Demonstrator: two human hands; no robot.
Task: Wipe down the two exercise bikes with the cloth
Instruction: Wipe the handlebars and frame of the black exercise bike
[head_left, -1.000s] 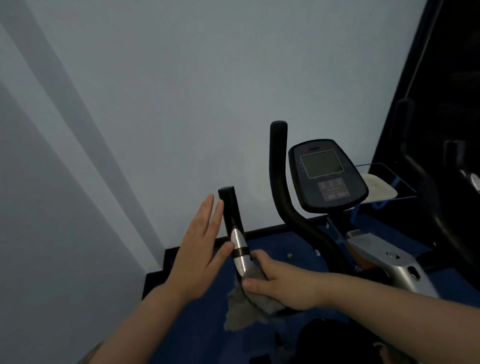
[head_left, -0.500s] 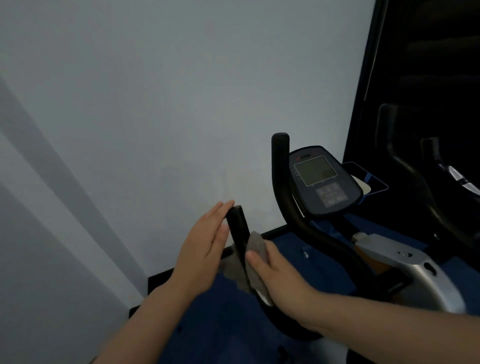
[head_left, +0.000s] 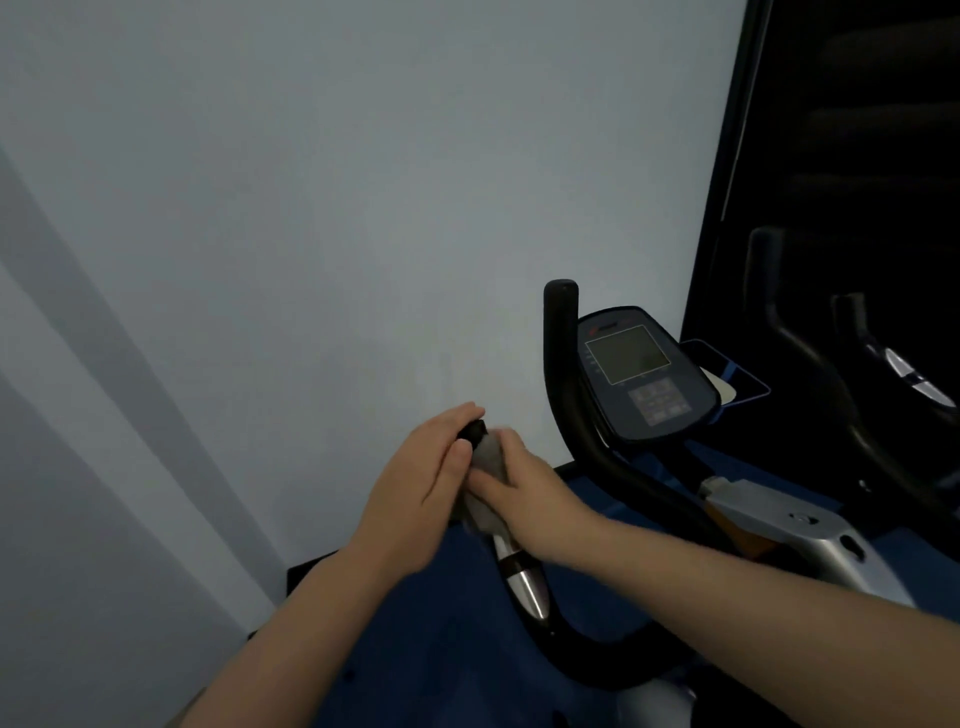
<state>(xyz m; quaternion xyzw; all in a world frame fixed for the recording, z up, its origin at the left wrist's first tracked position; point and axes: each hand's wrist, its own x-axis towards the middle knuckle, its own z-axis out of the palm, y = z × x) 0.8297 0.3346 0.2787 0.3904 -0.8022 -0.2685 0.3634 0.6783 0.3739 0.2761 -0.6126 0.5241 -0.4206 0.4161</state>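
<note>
- Pale grey wall (head_left: 311, 234) fills most of my view, with blue floor (head_left: 441, 649) below it and a dark panel (head_left: 857, 130) at the right.
- I see the near bike (head_left: 779, 530) low and right of centre: black curved bars, a silver frame, and a console (head_left: 641, 371) with a grey screen and a keypad under it.
- Its right handlebar (head_left: 560, 353) stands upright just left of the console.
- Its left handlebar (head_left: 524, 587) rises from the bottom centre, with a shiny metal band partway up.
- My right hand (head_left: 535, 499) holds the grey cloth (head_left: 488, 467) wrapped against the upper part of that left handlebar, fingers curled over the cloth.
- My left hand (head_left: 415, 493) lies on the other side of the same grip, fingers straight and close together, pressed flat against it; the black tip of the bar shows between the two hands.
- Second bike (head_left: 831, 374) stands at the far right in the dark, only its black bars and a silver patch visible.
- Beyond the console I see a blue-edged tray (head_left: 737, 384) with something pale on it; I cannot tell what.
</note>
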